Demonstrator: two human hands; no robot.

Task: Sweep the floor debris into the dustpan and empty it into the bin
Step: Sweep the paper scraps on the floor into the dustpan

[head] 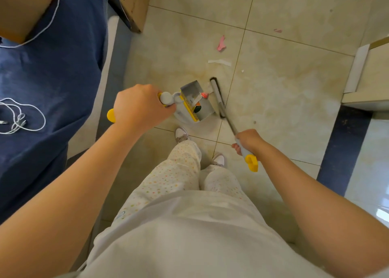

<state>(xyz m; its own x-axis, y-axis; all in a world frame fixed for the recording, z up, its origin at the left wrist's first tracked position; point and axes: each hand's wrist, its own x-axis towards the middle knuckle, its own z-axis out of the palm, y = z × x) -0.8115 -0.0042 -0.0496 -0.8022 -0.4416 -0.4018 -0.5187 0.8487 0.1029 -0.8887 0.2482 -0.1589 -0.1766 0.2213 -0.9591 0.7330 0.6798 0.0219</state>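
My left hand (139, 107) grips the yellow-tipped handle of a grey dustpan (190, 89), which stands on the tiled floor with a yellow comb along its edge and scraps of paper inside. My right hand (248, 141) grips the grey handle of a broom (216, 95), near the handle's yellow end. The broom's dark bristles lie against the dustpan's mouth, with a pink scrap between them. Beyond the broom lie a pink paper scrap (221, 43), a white paper strip (220, 62) and a small pink bit (277, 30). No bin is in view.
A bed with a blue sheet (52, 77) fills the left, with a white cable (21, 117) and a cardboard box (21, 10) on it. Another cardboard box (134, 4) stands on the floor behind the dustpan. A pale cabinet (370, 73) is at the right. My feet are just behind the dustpan.
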